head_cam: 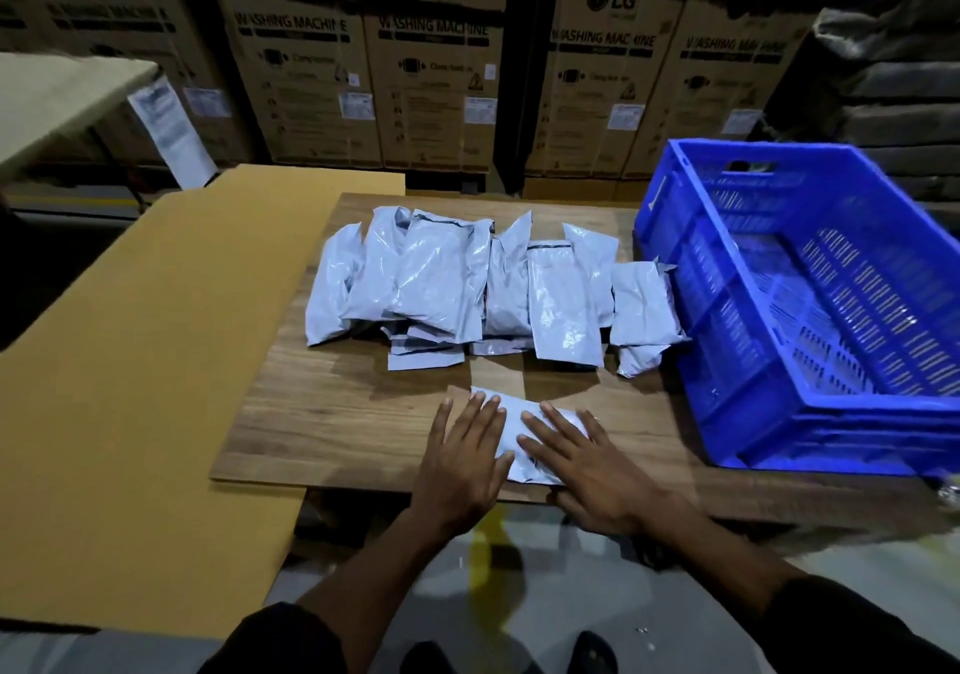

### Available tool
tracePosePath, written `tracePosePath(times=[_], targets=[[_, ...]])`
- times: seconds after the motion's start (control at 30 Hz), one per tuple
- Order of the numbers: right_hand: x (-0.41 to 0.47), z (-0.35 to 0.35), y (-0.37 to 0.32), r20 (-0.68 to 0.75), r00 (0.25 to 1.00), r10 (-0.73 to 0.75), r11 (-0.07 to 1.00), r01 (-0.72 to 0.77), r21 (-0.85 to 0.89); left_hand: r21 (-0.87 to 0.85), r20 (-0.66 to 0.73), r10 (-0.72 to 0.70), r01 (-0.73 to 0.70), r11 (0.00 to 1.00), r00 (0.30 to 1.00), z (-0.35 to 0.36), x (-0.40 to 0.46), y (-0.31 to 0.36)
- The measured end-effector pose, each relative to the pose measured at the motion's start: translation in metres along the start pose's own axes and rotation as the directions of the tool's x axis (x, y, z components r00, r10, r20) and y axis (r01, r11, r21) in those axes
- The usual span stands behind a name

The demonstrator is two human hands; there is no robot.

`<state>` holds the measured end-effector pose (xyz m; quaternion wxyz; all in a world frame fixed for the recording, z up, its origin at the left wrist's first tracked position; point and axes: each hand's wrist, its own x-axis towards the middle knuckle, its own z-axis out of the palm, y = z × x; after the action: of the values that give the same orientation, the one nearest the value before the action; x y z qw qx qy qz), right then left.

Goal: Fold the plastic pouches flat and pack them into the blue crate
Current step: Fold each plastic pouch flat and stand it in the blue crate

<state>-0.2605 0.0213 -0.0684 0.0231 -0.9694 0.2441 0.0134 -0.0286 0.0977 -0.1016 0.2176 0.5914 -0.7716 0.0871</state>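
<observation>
1. Pouch of grey-white plastic lies near the front edge of the wooden tabletop, directly in front of you, partly hidden under both of your hands.
2. Your left hand and right hand both rest flat on it with straight, spread fingers. Neither has a grip on anything; each is released and pressing down.
3. The pouch's long axis appears to run from far-left to near-right, slanted across the tabletop, with its near corner almost at the front edge.
4. Behind it, a heap of similar pouches covers the middle of the tabletop, overlapping at mixed angles, most lying lengthwise away from you.
5. The blue crate sits at your right, touching the heap's right end. Its slotted floor shows no pouches inside, so packing appears barely begun.
6. Risk: slick film may slide under flat palms, and the pouch could slip off the near edge to the floor.
7. Risk: trapped air or springy plastic may reopen the fold once you lift your hands.
8. Risk: reaching right could brush the heap's end pouches out of place.
</observation>
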Motion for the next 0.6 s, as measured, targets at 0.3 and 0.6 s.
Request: tracePosePath(times=[0.3,0.6], targets=[[0.037,0.005,-0.029,-0.127,0.876,0.466,0.853,-0.405,0.330,0.037,0.270,-0.058,0.049,0.998,0.961,0.006,0.040,0.014],[0.026,0.030,-0.024,-0.143,0.898,0.416,0.909,-0.407,0.088,0.043,0.256,-0.043,0.033,0.999,0.966,0.018,0.024,0.011]])
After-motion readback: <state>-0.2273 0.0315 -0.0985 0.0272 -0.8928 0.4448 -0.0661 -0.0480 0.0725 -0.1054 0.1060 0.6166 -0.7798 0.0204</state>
